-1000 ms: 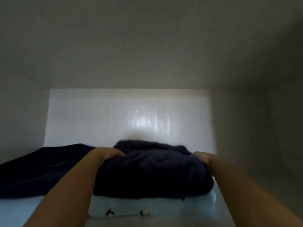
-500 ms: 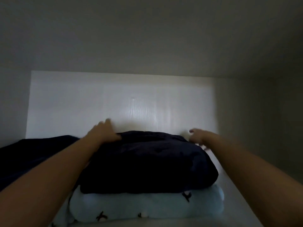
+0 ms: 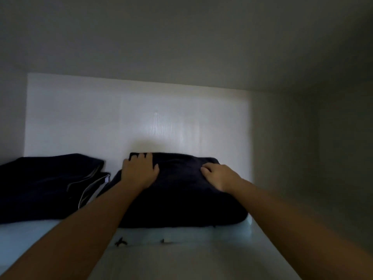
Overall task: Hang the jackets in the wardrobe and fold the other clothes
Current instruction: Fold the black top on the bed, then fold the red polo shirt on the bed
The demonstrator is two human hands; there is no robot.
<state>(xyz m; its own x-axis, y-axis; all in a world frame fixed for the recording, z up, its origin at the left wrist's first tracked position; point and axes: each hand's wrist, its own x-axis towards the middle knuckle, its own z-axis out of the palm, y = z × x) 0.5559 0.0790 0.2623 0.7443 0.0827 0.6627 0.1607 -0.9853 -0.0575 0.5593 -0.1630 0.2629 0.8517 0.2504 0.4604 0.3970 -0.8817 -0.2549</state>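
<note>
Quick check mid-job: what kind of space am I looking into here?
Most likely a shelf compartment inside a wardrobe: a white wood-grain back panel, a side wall and top panel closing in, and a folded dark garment stacked on a folded light blue one, another dark garment beside them.

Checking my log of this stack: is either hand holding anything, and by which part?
The left hand lies flat on the dark garment, far left corner; right hand curls onto its top, grip unclear.

Home wardrobe shelf (image 3: 201, 257), folded clothes (image 3: 181, 199)
</note>
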